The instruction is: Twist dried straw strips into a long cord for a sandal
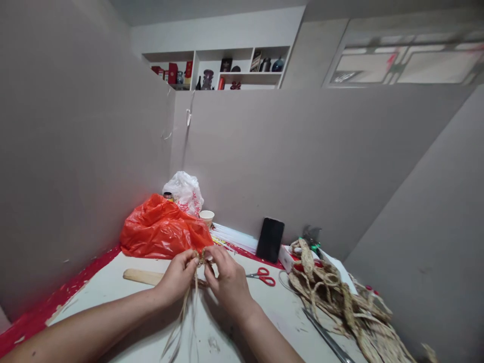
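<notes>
My left hand (176, 276) and my right hand (228, 280) meet over the middle of the white board (289, 315). Between their fingertips is a small brown piece of plant fibre (200, 257), pinched from both sides. Pale fibre strands (185, 317) hang from it toward me. Its exact shape is largely hidden by the fingers. A flat wooden stick (141, 276) lies behind my left hand. Just right of my right hand are scissors with red handles (266, 276).
An orange plastic bag (162, 232), a white plastic bag (185, 189) and a paper cup (206, 217) stand at the back left. A dark phone (270, 239) leans upright behind. To the right lie a heap of braided fibre (340, 297) and a long metal tool (327, 335).
</notes>
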Tool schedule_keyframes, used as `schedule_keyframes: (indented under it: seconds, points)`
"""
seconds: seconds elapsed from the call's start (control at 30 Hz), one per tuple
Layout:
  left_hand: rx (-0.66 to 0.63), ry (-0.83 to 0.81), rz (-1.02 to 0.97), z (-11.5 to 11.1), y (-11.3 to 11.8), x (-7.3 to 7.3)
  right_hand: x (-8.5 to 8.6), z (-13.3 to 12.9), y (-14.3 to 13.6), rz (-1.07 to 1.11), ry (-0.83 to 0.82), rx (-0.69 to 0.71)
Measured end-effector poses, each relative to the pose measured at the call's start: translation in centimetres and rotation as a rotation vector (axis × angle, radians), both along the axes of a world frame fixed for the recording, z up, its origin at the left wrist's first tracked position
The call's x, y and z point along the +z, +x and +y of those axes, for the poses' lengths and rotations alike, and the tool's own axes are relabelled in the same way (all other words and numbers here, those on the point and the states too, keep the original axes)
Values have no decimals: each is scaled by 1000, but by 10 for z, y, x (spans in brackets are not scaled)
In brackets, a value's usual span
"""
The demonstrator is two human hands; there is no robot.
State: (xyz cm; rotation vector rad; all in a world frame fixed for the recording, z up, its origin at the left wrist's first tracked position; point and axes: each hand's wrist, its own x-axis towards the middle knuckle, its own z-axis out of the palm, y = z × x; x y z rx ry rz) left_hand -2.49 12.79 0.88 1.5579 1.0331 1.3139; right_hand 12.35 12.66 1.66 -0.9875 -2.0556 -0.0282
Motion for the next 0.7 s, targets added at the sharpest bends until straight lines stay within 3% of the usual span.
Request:
schedule_keyframes:
  seconds: [0.1, 0.23, 0.37, 0.53, 0.7]
  points:
    - [19, -3, 13, 4, -1, -6, 1, -1, 1, -142, 67, 28]
    - [32, -15, 59, 4, -1, -12, -5, 0, -1, -179, -27, -30]
    - [-7, 15, 98, -2, 2, -8, -7, 4, -4, 49, -241, -84]
    - [-1, 73, 150, -11, 5, -5, -7, 16, -4, 322, -371, -117]
    - [-57, 59, 238, -24, 8, -7, -8, 41, 25, 812, -633, -134]
